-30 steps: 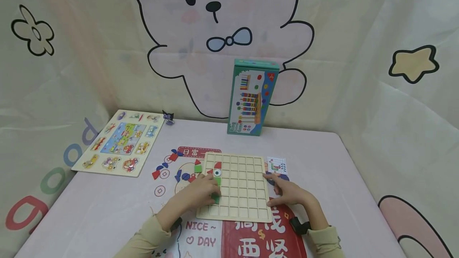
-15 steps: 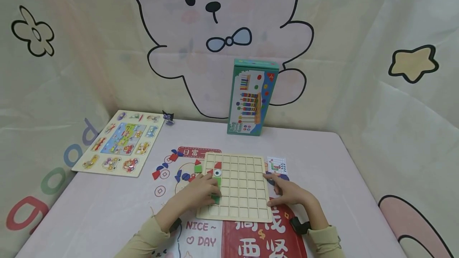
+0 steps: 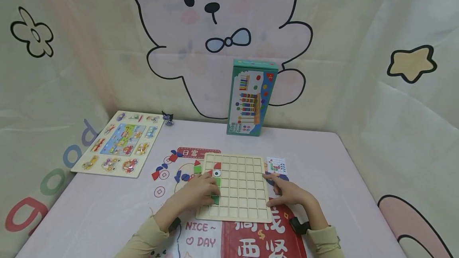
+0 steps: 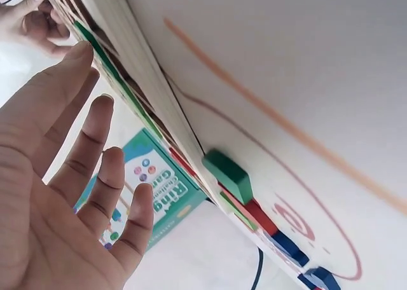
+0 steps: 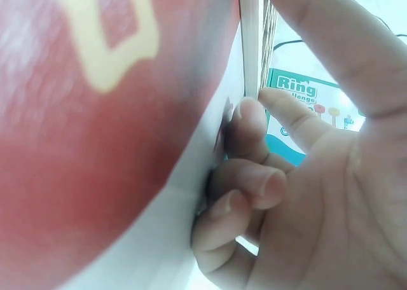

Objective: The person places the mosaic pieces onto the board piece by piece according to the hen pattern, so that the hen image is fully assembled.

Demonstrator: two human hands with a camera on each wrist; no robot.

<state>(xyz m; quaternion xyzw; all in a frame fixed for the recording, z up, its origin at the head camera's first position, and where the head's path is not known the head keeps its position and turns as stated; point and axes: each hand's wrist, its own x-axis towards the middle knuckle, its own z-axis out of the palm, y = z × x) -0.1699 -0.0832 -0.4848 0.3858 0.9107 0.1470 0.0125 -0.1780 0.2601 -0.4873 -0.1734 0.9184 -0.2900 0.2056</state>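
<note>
Two hands [image 3: 199, 191] [image 3: 287, 192] overlap the board [image 3: 243, 201] (pieces [image 3: 215, 200] partly hidden).

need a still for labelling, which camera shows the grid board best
The head view: the grid board shows nearly whole, from above, the left hand covering part of its left side. The left wrist view shows it slanted, nearly edge-on; the right wrist view, only a narrow strip.

Soft, even light before me on the white tabletop [image 3: 319, 166]; right wrist view hazy, overexposed around the Ring Challenge Game box [image 5: 329, 105].
</note>
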